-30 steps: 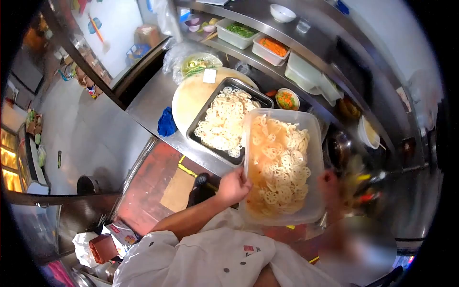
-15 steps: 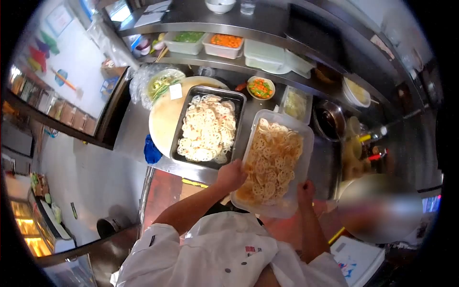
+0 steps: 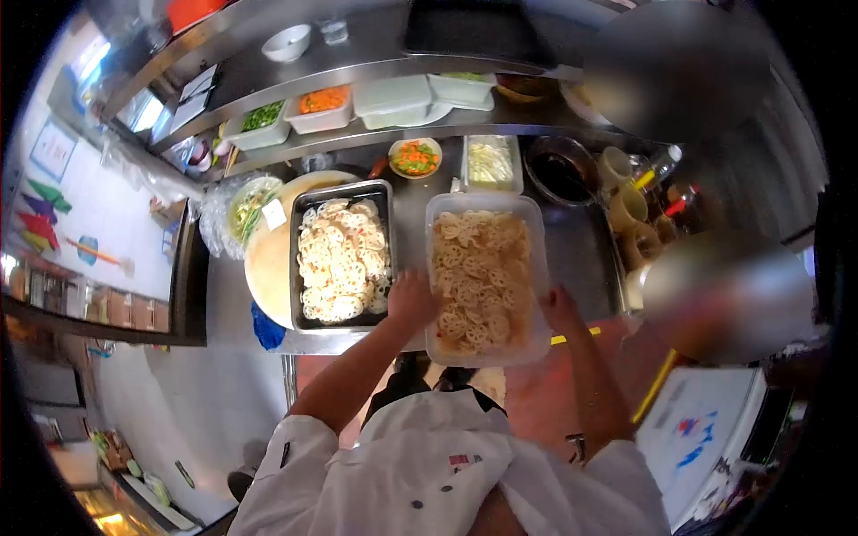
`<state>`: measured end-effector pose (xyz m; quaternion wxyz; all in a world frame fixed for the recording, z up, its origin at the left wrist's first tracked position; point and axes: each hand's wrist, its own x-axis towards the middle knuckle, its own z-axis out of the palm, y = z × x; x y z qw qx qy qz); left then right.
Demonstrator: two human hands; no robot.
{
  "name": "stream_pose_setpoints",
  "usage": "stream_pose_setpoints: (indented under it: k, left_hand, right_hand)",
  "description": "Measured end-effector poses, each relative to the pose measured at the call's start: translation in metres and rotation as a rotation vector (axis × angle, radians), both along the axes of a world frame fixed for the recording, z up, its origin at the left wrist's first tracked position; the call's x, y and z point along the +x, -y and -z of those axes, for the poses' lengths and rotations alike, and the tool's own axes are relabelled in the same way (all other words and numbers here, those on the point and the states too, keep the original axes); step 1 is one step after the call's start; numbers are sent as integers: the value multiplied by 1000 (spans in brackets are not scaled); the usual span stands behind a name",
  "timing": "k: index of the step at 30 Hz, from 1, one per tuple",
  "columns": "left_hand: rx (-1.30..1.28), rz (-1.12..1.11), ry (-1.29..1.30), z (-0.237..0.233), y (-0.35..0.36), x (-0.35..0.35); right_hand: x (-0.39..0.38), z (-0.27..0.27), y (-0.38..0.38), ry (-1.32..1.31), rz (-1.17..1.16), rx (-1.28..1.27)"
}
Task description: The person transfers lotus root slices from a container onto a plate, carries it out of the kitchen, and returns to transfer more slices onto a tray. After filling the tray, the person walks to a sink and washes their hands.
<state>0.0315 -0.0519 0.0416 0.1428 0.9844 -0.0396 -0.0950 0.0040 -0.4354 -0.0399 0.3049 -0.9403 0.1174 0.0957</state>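
A clear plastic container point(image 3: 540, 255) full of lotus root slices in brownish liquid point(image 3: 483, 277) is at the counter's front edge, its near end jutting past the edge. My left hand point(image 3: 413, 301) grips its left wall, with the fingertips partly hidden. Closed at the right wall is my right hand point(image 3: 560, 308), holding that side. Just left of my left hand, a dark metal tray point(image 3: 389, 241) holds a heap of paler lotus root slices point(image 3: 342, 259). The tray sits partly on a round cutting board point(image 3: 268, 268).
A bowl of chopped vegetables point(image 3: 416, 158) and a lidded container point(image 3: 491, 165) stand behind. To the right are a pot of dark liquid point(image 3: 561, 170) and bottles point(image 3: 660, 168). Vegetable tubs point(image 3: 319, 109) line the shelf. A blue cloth point(image 3: 266, 327) lies at front left.
The container has gone from slanted to nearly square with the counter, both hands moving along with it. My view has turned to the right. The tray appears to stay put.
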Motion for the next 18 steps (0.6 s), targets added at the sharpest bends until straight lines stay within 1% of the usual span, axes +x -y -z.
stream_pose_setpoints:
  k: [1, 2, 3, 4, 5, 6, 8, 9, 10, 12, 13, 15, 16, 17, 18]
  left_hand:
    - [1, 24, 5, 18, 0, 18]
    - [1, 72, 257, 35, 0, 38]
    - [-6, 117, 510, 36, 2, 49]
    - [-19, 133, 511, 39, 8, 48]
    - [-10, 262, 395, 32, 18, 43]
    - [0, 391, 282, 19, 30, 39]
    - [26, 648, 56, -11, 53, 29]
    - [47, 784, -61, -21, 59, 26]
    - [43, 817, -60, -27, 62, 24]
    - [-89, 644, -284, -33, 67, 17]
    - [-92, 695, -283, -40, 67, 22]
    - [-354, 577, -245, -49, 59, 39]
    - [-314, 773, -204, -4, 57, 49]
    - [-274, 956, -163, 44, 55, 53]
    - [-155, 955, 31, 21, 45, 39]
  right_hand:
    - [-7, 1, -1, 210, -29, -53]
    - [-15, -1, -2, 417, -59, -114]
    - [-25, -9, -7, 419, -39, -125]
    - [-39, -19, -14, 422, 26, -26]
    - [-54, -26, -19, 425, 90, 73]
    - [-72, -20, -16, 429, 105, 59]
    - [-127, 27, 10, 384, 612, 1074]
    - [-173, 63, 33, 493, 591, 973]
    - [-210, 86, 43, 598, 576, 868]
    - [-261, 18, 7, 485, 894, 1237]
    - [-279, -15, -15, 522, 932, 1219]
    - [-316, -68, -61, 165, 885, 465]
    - [-334, -89, -85, 177, 950, 449]
    - [-348, -106, -108, 256, 994, 496]
    - [-364, -115, -122, 334, 1025, 545]
